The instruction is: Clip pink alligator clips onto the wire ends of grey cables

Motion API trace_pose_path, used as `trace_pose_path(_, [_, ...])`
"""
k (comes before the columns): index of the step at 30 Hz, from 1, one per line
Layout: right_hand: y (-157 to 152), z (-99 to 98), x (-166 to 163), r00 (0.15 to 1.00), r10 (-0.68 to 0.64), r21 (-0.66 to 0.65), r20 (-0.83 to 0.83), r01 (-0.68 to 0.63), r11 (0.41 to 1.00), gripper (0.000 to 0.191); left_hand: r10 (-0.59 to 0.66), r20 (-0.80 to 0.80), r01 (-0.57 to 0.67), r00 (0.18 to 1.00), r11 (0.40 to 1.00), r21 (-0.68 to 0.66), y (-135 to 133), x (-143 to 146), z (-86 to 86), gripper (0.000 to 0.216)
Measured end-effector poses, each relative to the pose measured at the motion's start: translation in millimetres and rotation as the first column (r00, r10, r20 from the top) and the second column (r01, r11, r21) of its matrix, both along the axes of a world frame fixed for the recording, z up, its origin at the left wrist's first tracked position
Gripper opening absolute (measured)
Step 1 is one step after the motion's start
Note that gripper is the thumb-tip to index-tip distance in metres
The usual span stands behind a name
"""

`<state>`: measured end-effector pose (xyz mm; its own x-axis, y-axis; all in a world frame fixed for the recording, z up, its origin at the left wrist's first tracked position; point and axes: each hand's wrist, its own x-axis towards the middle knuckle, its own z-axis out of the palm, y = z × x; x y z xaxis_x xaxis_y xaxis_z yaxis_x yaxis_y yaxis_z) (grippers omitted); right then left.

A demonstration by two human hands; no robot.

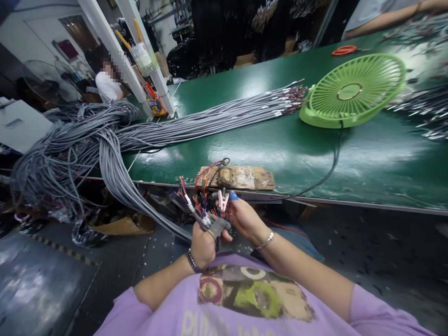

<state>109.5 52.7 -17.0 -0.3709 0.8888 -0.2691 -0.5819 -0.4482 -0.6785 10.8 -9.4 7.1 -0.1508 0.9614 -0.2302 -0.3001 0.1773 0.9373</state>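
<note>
Green tabletop [261,140] edge beyond left hand [202,248], tight around grey cables [159,215], and right hand [246,219], hold unclear

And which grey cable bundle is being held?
The bundle drooping over the edge of the green table to the left hand; the other long bundle lies along the tabletop.

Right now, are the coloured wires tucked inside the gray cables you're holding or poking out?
Poking out: coloured wires spread loose past the ends of the gray cables in the left hand.

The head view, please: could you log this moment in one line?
left grip: holding grey cables | right grip: at pink clip | wooden block: on green table
</note>
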Motion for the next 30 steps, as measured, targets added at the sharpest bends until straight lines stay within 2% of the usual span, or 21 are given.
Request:
trace_pose_path(4, [0.8,-3.5,0.7,0.978,0.191,-0.014,-0.085,-0.192,0.981,0.052,-0.015,-0.006,0.015,1.0,1.0,-0.017,1.7,1.1,-1.0,0.036])
trace_pose_path(6, [3.2,-5.1,1.4,0.96,0.244,-0.018,-0.139,-0.249,0.968,0.052,-0.009,0.001,0.009,1.0,1.0,-0.029,2.1,1.4,-2.2,0.037])
trace_pose_path(11, [7.9,-11.4,1.0,0.951,0.198,-0.036,-0.239,-0.213,0.976,0.043,-0.023,-0.007,0.023,1.0,1.0,-0.021,1.9,1.6,-4.7,0.036])
trace_pose_path(15, [6.4,-12.7,-2.8,0.966,0.11,-0.095,-0.232,-0.135,0.986,0.033,-0.032,-0.021,0.031,0.999,0.999,-0.022,0.3,0.7,-6.0,0.036])
trace_pose_path(20, [3.5,-13.8,-1.3,0.973,0.101,-0.111,-0.205,-0.125,0.986,0.044,-0.057,-0.042,0.057,0.997,0.998,0.001,-6.0,-5.4,-9.9,0.037])
trace_pose_path(26, [-9.8,-21.3,18.5,0.975,0.187,0.022,-0.122,-0.186,0.982,0.046,-0.039,-0.051,0.038,0.998,0.999,-0.022,-10.5,-9.8,-13.1,0.038])
trace_pose_path(30, [-28.7,-10.8,25.2,0.971,0.234,0.184,0.042,-0.238,0.954,0.042,-0.03,-0.046,0.03,0.999,1.0,0.002,-9.8,-8.1,-15.5,0.037])
